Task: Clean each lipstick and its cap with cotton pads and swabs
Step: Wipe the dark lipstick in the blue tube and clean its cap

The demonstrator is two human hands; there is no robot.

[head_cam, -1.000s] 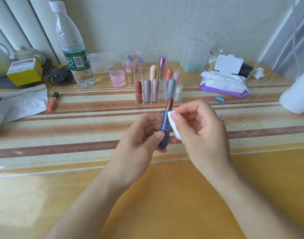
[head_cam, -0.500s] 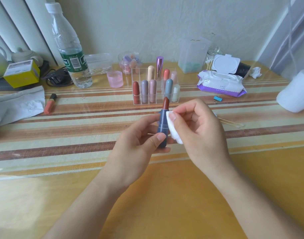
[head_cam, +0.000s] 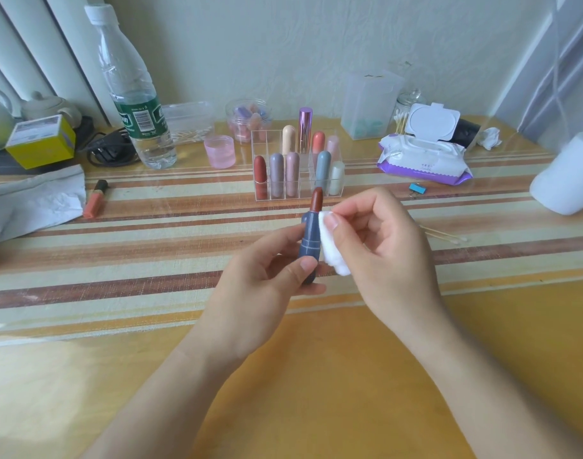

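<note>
Striped desk [head_cam: 117, 246], pale wall behind. Lipstick [head_cam: 311, 233] base hidden behind left thumb; I make out only part of cotton pad [head_cam: 329, 250] (rest tucked under right fingers). Left hand [head_cam: 260, 283] fingers clamped round blue tube, upright, bullet exposed, in front of clear organiser [head_cam: 262, 140]. Right hand [head_cam: 386, 253] thumb and forefinger pinch pad, pad touching tube's right side.
</note>
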